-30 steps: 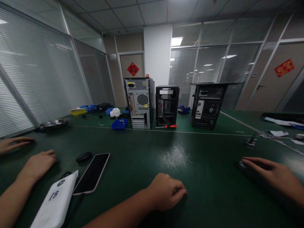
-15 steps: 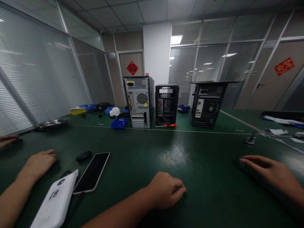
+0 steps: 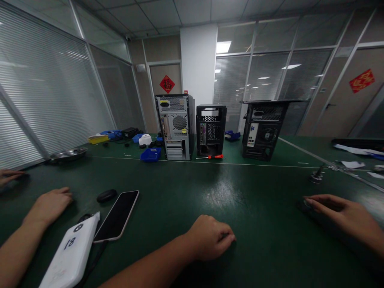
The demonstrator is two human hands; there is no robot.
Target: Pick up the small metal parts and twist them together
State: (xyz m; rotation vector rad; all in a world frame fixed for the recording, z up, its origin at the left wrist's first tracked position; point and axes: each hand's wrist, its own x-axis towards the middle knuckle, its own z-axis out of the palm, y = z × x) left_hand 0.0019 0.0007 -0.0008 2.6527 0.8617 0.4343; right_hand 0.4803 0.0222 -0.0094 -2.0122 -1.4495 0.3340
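Note:
My left hand (image 3: pixel 210 237) rests on the green tabletop (image 3: pixel 168 192) near the front middle, its fingers curled into a fist and the thumb against them. Whether anything is inside the fist is hidden. On the right, my right hand (image 3: pixel 342 210) is just above the table, thumb and fingertips brought together in a pinch. Anything between those tips is too small and dark to name. Beyond my hands stand a grey computer tower (image 3: pixel 177 128), a smaller black computer case (image 3: pixel 211 132) and a black computer tower (image 3: pixel 262 130). A red-handled screwdriver (image 3: pixel 214 157) lies before the middle one.
To the left are another person's hand (image 3: pixel 52 204), a white device marked 18 (image 3: pixel 70 250), a phone (image 3: pixel 118 216) and a black mouse-like object (image 3: pixel 107 195). Farther back sit a blue tray (image 3: pixel 150 155) and metal dish (image 3: pixel 69 154). Small metal parts (image 3: pixel 317 176) lie right.
The view has tilted very slightly. My right hand's fingertips have shifted a little and look more closely pinched; my left hand has stayed in place.

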